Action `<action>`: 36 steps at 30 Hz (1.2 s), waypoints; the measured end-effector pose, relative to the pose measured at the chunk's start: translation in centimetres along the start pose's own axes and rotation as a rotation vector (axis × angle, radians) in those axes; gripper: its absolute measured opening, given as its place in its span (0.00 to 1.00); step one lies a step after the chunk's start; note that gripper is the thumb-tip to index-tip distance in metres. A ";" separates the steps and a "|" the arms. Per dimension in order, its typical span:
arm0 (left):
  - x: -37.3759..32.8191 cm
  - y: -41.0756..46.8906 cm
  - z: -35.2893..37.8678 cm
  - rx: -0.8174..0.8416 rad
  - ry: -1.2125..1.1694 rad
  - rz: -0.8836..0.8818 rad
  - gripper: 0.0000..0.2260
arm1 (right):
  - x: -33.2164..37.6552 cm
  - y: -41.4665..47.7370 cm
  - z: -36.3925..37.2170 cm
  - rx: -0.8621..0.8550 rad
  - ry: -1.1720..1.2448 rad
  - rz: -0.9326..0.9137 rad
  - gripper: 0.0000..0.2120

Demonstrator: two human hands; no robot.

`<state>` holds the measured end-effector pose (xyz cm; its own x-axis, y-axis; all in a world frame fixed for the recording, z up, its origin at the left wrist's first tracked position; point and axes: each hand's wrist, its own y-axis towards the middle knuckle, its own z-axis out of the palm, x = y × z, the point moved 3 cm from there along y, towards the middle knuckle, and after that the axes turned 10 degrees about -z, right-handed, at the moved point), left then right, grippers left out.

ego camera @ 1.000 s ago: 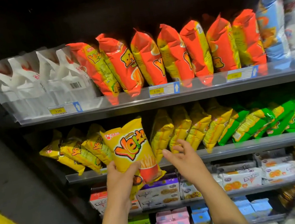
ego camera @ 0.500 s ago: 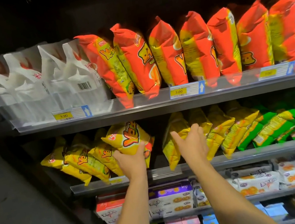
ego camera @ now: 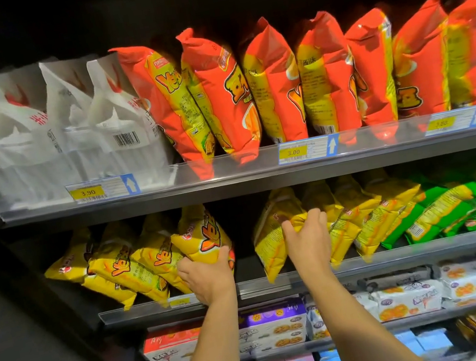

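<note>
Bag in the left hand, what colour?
Yellow with orange lettering. Head view shows it best: the left hand grips the bag.

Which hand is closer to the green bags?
Right. The right hand grips a yellow bag left of the green bags; the left hand holds a front-facing yellow bag farther left.

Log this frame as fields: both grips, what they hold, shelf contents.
left grip: holds left yellow bag from below, at the middle shelf
right grip: fingers curled on right yellow bag
gap: bare shelf between the two held bags
right of them: more yellow bags, then green bags
top shelf: white bags, red bags
price tags: 3.90, 3.00
</note>
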<state>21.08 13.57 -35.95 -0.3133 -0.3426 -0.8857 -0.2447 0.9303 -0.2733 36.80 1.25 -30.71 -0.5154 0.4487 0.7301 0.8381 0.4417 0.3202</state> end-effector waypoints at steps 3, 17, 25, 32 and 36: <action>0.0 -0.4 0.0 0.003 -0.002 -0.002 0.41 | 0.1 0.1 -0.5 -0.033 0.078 0.024 0.17; -0.1 -3.9 -1.6 0.016 -0.050 -0.052 0.44 | -1.6 -0.1 -6.0 -0.052 0.420 0.070 0.31; -2.9 -10.4 -5.3 0.307 -0.121 0.201 0.27 | -4.5 -1.8 -12.3 0.343 0.686 0.067 0.12; -3.8 -18.9 -7.6 0.961 0.189 0.259 0.36 | -5.3 -4.6 -18.1 0.529 0.812 -0.009 0.20; -2.3 -22.1 -7.8 0.950 0.151 0.262 0.22 | -5.7 -6.3 -19.7 0.485 0.903 0.039 0.18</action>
<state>20.07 -7.21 -24.95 -0.3817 -0.0634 -0.9221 0.6639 0.6754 -0.3212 37.99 -19.36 -24.99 0.0052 -0.1945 0.9809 0.5856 0.7957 0.1547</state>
